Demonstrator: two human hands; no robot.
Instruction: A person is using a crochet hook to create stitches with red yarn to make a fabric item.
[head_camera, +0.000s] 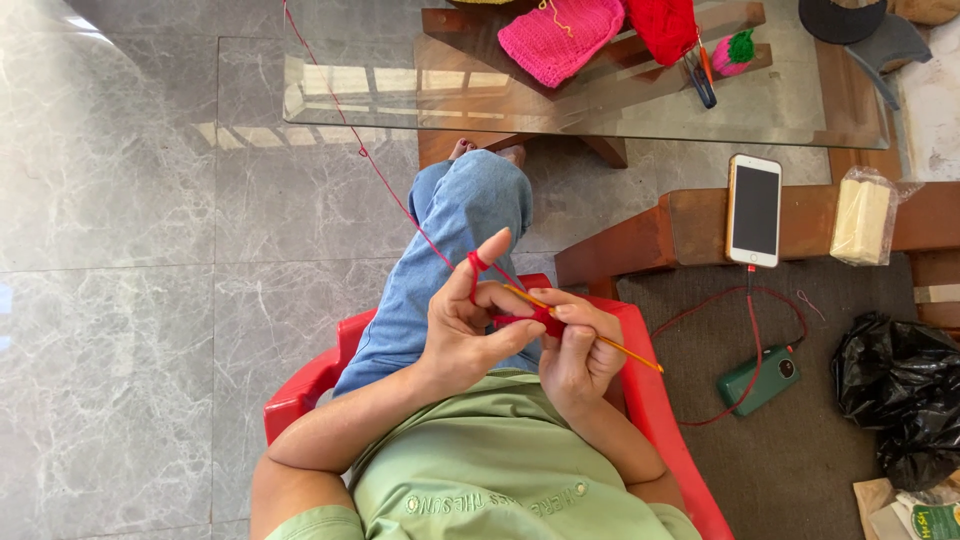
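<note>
Left hand (465, 330) pinched one small red crochet piece (528, 320), yarn (380, 175) looped over its forefinger; right hand (578, 350) gripped one hook (620, 350); nearby: one glass table (330, 90), one phone (754, 210), one power bank (758, 380), two knitted pieces (555, 35).

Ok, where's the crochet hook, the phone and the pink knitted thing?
crochet hook (618, 349), head view, on the orange shaft past the right hand.
white phone (755, 210), head view, on the middle of its dark screen.
pink knitted piece (556, 35), head view, on the middle of the fabric on the glass table.
</note>
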